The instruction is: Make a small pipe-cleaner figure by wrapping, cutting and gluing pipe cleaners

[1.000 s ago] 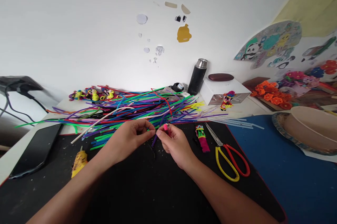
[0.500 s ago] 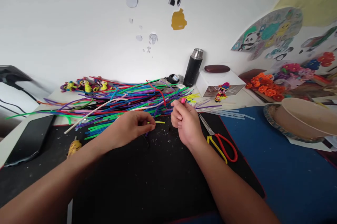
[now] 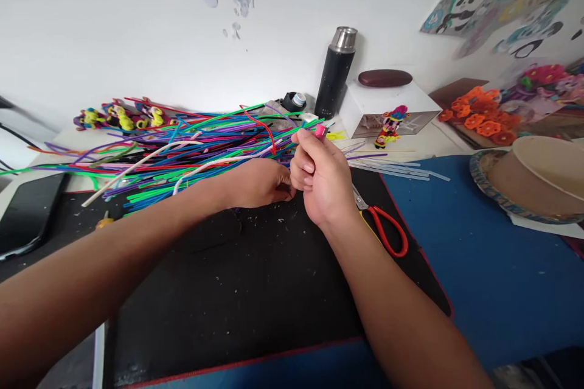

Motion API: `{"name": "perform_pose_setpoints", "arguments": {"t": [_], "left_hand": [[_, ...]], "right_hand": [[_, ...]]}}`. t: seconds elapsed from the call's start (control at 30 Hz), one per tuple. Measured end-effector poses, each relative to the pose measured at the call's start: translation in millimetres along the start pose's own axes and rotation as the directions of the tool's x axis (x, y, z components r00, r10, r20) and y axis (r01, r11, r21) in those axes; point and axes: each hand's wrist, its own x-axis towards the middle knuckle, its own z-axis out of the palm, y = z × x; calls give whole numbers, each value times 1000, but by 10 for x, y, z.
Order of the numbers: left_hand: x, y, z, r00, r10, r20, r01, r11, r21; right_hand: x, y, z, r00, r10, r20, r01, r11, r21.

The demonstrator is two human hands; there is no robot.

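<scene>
My right hand (image 3: 323, 185) is closed in a fist above the dark mat (image 3: 255, 291). From its top sticks a small pink lighter (image 3: 320, 131) with a greyish metal end, mostly hidden by the fingers. Close beside it on the left, my left hand (image 3: 260, 182) points down at the mat with its fingertips pressed together; what they hold, if anything, is hidden. Behind both hands spreads a heap of coloured pipe cleaners (image 3: 219, 139). Red- and yellow-handled scissors (image 3: 389, 232) lie right of my right wrist, partly covered by it.
A black thermos (image 3: 335, 75) stands by the wall. Next to it, a white box (image 3: 396, 100) carries a brown case (image 3: 385, 78), with a small pipe-cleaner figure (image 3: 390, 127) in front. A phone (image 3: 31, 212) lies left; a bowl (image 3: 538, 176) stands right.
My left hand has moved right, up close to my right hand. The short yellow piece that lay by it is out of sight. The view has tilted downward.
</scene>
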Motion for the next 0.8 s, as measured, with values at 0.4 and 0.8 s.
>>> {"name": "perform_pose_setpoints", "arguments": {"t": [0.4,0.8], "left_hand": [[-40,5,-60,1000,-19,24,17,995,94],[13,-80,-38,997,18,69,-27,989,143]], "right_hand": [[-39,20,53,997,79,8,-79,996,-31],[-61,16,64,995,103,10,-103,993,-60]]}}
